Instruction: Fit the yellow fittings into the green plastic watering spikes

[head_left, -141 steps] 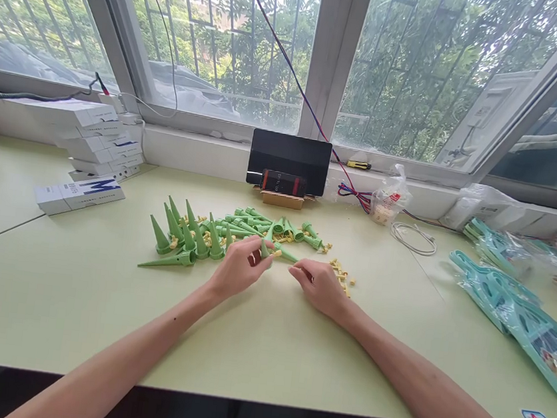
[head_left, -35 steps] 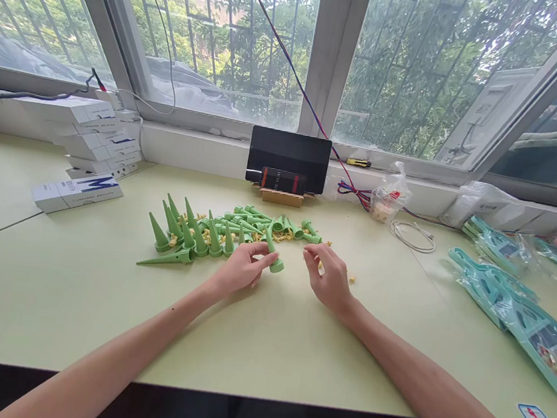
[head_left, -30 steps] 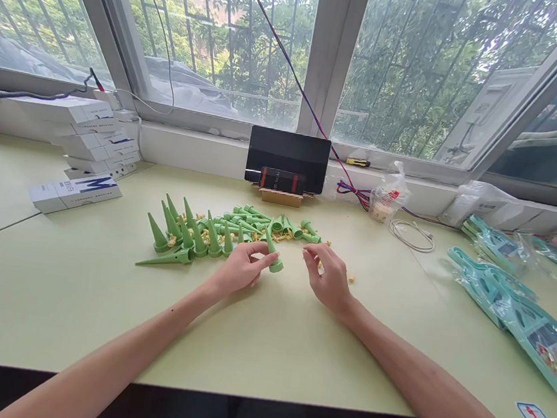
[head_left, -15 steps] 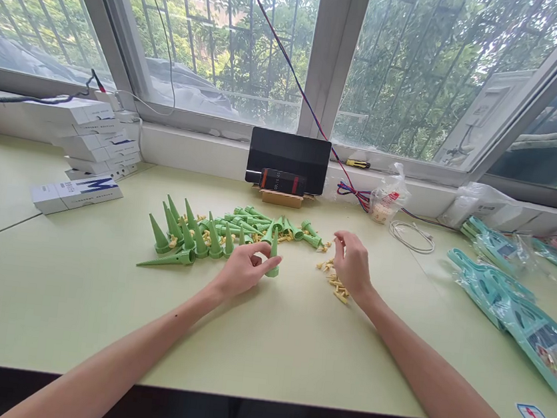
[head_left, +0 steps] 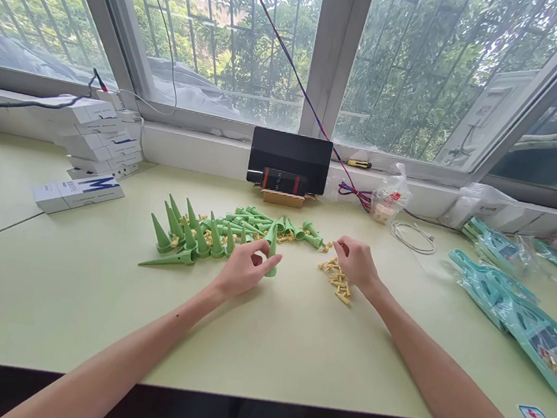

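Note:
My left hand grips a green plastic spike that stands point up on the table. Over a small heap of yellow plastic pegs, my right hand is closed, thumb and fingertips pinched together. Whatever sits in that pinch is too small to make out. To the left, several green spikes stand upright in a group, and one green spike lies on its side before them. Behind my left hand is a pile of lying green spikes with yellow pegs among them.
A phone leans on a dark tablet at the back. White boxes are stacked at the left. A coiled white cable and a plastic bag lie back right, and wrapped turquoise tools lie along the right.
My right hand has turned slightly and drawn its fingers in, showing more of the yellow pegs below. My left hand keeps the spike in nearly the same place.

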Available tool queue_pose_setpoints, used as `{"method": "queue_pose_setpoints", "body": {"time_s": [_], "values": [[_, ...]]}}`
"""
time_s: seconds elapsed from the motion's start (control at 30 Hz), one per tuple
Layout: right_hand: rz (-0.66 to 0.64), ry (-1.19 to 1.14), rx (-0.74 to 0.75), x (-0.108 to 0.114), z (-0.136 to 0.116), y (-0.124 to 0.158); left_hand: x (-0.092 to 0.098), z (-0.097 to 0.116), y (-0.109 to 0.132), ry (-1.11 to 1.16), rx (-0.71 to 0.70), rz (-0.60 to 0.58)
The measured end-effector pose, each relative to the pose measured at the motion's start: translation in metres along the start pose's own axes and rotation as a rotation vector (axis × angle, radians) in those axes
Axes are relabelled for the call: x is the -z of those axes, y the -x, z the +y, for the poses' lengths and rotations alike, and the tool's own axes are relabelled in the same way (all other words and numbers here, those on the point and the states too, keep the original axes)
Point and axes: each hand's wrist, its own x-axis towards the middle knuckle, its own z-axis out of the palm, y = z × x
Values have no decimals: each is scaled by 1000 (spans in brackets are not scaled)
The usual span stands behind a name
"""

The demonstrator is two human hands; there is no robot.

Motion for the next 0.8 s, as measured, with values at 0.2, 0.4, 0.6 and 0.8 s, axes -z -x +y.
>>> {"method": "queue_pose_setpoints", "body": {"time_s": [0.2, 0.4, 0.6, 0.8], "values": [[-126, 167, -90, 8, 0, -1, 0, 0, 0, -11, -23, -2], [-209, 276, -136, 13, -7, -2, -1, 0, 0, -21, -43, 13], [-282, 284, -124, 12, -12, 0, 0, 2, 0, -12, -26, -3], [-303, 260, -105, 8, -12, 2, 0, 2, 0, -23, -28, -10]]}}
